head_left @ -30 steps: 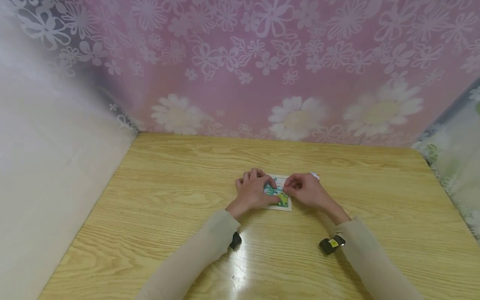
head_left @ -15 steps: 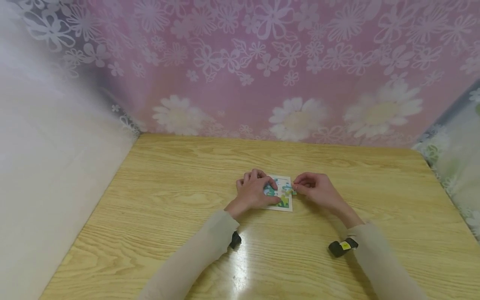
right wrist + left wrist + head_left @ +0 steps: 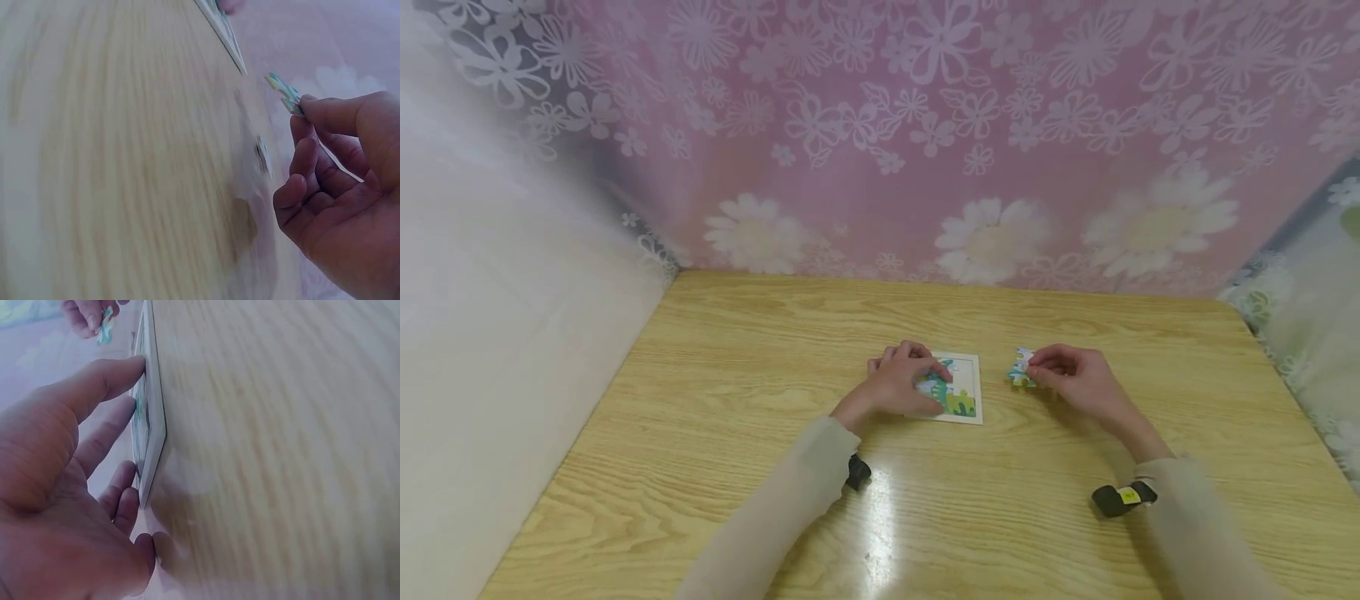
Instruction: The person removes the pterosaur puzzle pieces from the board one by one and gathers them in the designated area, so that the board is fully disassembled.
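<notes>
A framed jigsaw puzzle [image 3: 962,402] with a pale border and green and teal pieces lies on the table. My left hand [image 3: 898,385] rests on its left part with spread fingers, thumb and fingertips touching its face; the hand covers much of it. Bare pale backing shows in the upper right of the frame. To the right of the frame, my right hand [image 3: 1075,379] pinches a teal and yellow jigsaw piece [image 3: 284,95] between thumb and fingers, held above the table. A small stack of jigsaw pieces [image 3: 262,155] lies on the table beneath that hand.
The wood-grain table [image 3: 760,358] runs back to a pink flowered curtain [image 3: 865,183]. A white wall or cloth [image 3: 512,317] borders the left side. Black straps [image 3: 1123,498] circle both wrists.
My right hand has moved right, off the puzzle, carrying the jigsaw piece away from the frame. More bare backing shows now. My left hand has shifted slightly left and stays on the puzzle.
</notes>
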{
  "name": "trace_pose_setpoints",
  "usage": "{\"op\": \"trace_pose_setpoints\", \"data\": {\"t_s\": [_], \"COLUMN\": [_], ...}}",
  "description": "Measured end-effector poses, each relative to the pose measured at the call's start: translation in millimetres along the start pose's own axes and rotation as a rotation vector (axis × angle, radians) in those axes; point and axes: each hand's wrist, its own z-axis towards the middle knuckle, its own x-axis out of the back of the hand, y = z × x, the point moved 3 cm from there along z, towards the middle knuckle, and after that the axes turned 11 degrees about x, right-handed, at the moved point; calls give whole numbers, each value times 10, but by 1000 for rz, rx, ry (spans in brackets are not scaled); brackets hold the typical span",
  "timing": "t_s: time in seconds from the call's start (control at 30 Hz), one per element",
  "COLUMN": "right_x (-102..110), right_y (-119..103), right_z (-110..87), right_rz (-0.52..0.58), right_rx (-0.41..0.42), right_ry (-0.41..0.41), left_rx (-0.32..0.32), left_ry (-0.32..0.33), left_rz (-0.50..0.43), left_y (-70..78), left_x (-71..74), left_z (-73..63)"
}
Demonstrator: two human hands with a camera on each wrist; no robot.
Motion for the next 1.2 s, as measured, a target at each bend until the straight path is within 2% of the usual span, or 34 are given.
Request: {"op": "trace_pose_setpoints", "data": {"t_s": [0.33,0.57,0.87,1.2], "right_x": [307,434,459,441], "right_y": [249,359,396,377], "right_z": [-50,-21,66,99], "right_rz": [-66,-128,-340,-376], "right_rx": [9,0,36,38], "right_ry": [60,64,68,82], "left_rx": [-8,-14,-17,-5], "left_ry": [19,30,39,69], "left_rz": [13,9,13,40], "left_y": [-30,-34,-36,-9], "left_x": [-24,-18,-29,-29], "left_z": [11,17,26,-3]}}
